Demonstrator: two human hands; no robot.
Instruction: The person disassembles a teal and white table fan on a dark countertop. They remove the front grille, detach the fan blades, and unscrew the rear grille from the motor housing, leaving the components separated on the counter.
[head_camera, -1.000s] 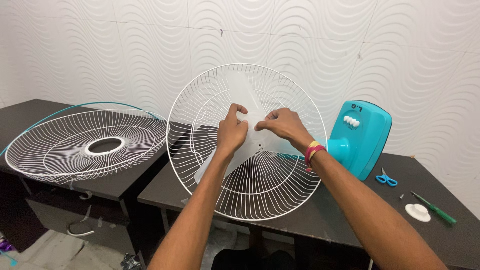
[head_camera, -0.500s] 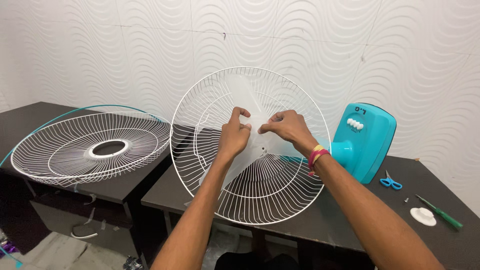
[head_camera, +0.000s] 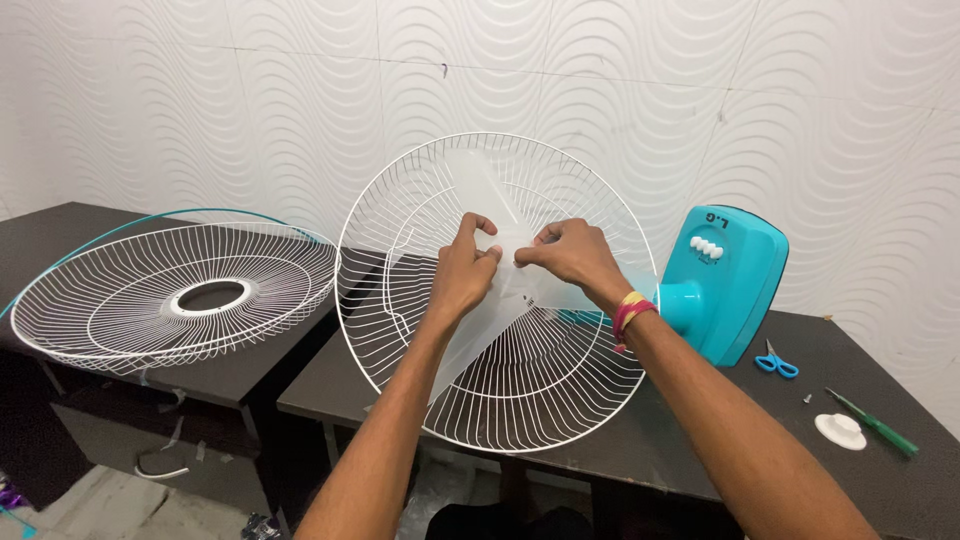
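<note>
A white wire fan guard (head_camera: 560, 400) stands on edge on a dark table (head_camera: 660, 440), fixed to a teal fan body (head_camera: 725, 280) lying behind it. Inside the guard sits a translucent white fan blade (head_camera: 480, 190). My left hand (head_camera: 462, 270) and my right hand (head_camera: 568, 255) both grip the blade's hub at the guard's centre, fingers pinched around it. A coloured band circles my right wrist.
A second white wire guard (head_camera: 180, 295) with a teal rim lies flat on the left table. Blue scissors (head_camera: 775, 362), a green screwdriver (head_camera: 875, 425) and a white round cap (head_camera: 838, 430) lie to the right. White textured wall behind.
The blade has turned a little inside the guard under my hands. My hands stay at the hub; the view has shifted slightly.
</note>
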